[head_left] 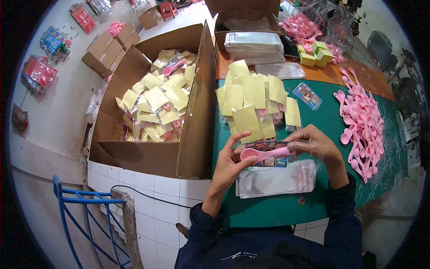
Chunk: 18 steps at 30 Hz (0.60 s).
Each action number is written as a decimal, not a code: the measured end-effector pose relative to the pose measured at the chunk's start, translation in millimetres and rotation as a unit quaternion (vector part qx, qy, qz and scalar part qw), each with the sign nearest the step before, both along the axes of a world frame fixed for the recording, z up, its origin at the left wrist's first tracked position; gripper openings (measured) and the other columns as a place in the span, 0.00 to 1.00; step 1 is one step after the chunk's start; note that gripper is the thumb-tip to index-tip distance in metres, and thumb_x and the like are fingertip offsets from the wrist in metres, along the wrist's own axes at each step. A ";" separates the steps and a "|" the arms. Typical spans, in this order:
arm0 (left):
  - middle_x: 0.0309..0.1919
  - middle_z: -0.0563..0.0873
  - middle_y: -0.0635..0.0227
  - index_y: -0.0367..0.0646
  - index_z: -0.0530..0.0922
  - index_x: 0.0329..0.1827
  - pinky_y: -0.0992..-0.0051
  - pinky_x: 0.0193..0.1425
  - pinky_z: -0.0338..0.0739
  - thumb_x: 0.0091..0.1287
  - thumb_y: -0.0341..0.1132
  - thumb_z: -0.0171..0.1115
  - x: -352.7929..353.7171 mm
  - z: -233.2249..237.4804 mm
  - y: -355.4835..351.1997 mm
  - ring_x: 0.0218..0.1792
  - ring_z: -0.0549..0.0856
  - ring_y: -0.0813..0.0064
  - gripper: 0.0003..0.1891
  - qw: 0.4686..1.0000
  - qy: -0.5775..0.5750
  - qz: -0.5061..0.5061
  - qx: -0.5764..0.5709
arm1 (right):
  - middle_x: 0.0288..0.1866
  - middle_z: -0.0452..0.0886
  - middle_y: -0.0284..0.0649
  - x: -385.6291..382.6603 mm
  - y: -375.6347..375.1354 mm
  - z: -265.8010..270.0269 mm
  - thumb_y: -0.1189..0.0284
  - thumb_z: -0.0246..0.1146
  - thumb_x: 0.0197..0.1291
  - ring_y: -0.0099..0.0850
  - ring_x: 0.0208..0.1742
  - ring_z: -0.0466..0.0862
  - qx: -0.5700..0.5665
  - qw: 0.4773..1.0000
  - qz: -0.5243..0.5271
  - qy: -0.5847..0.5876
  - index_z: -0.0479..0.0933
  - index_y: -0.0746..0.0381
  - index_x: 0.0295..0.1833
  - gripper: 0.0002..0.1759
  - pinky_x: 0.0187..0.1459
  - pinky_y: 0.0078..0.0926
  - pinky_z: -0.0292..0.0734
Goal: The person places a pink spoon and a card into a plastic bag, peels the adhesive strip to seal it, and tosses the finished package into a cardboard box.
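Fingers (pixel 245 164) on pink spoon (pixel 269 154) — card (pixel 265 145) behind, green table (pixel 268 213)

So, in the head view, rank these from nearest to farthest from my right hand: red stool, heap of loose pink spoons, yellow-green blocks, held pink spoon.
From your right hand:
1. Held pink spoon: in your grasp.
2. Heap of loose pink spoons: to the right.
3. Yellow-green blocks: farther ahead.
4. Red stool: far back, left.
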State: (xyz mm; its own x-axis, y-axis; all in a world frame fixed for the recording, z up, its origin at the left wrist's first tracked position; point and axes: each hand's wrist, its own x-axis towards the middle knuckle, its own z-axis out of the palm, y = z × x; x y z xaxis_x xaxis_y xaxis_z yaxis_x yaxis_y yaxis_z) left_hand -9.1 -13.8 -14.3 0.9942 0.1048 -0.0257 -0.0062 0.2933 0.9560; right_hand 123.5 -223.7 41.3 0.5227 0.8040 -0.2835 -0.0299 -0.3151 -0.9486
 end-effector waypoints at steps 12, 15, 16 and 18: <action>0.40 0.84 0.64 0.40 0.65 0.61 0.83 0.43 0.77 0.59 0.26 0.66 -5.6 -4.0 2.0 0.39 0.82 0.82 0.28 1.000 0.003 -0.004 -0.004 | 0.34 0.81 0.36 -20.1 2.9 9.4 0.72 0.62 0.59 0.22 0.35 0.79 0.079 0.993 -0.069 -0.051 0.78 0.69 0.48 0.14 0.39 0.20 0.76; 0.39 0.84 0.65 0.40 0.66 0.61 0.85 0.41 0.77 0.59 0.25 0.66 -4.7 -7.1 1.4 0.37 0.82 0.83 0.27 0.996 -0.003 0.035 -0.087 | 0.38 0.81 0.37 -24.0 -4.5 2.9 0.73 0.61 0.59 0.23 0.38 0.80 0.110 0.993 -0.035 0.011 0.74 0.69 0.54 0.18 0.42 0.22 0.77; 0.39 0.84 0.65 0.40 0.66 0.60 0.85 0.40 0.77 0.59 0.25 0.65 -4.1 -7.7 0.7 0.36 0.82 0.83 0.26 0.993 -0.009 0.046 -0.107 | 0.40 0.81 0.38 -23.3 -7.7 0.1 0.73 0.61 0.59 0.23 0.40 0.80 0.106 0.994 -0.006 0.021 0.73 0.69 0.55 0.19 0.43 0.23 0.77; 0.39 0.84 0.64 0.39 0.66 0.60 0.85 0.41 0.77 0.59 0.25 0.65 -4.5 -9.0 -0.2 0.37 0.81 0.83 0.26 0.994 -0.009 0.026 -0.101 | 0.40 0.81 0.38 -21.6 -10.6 -1.6 0.73 0.60 0.60 0.24 0.41 0.80 0.088 0.995 0.012 0.037 0.74 0.70 0.53 0.17 0.43 0.23 0.78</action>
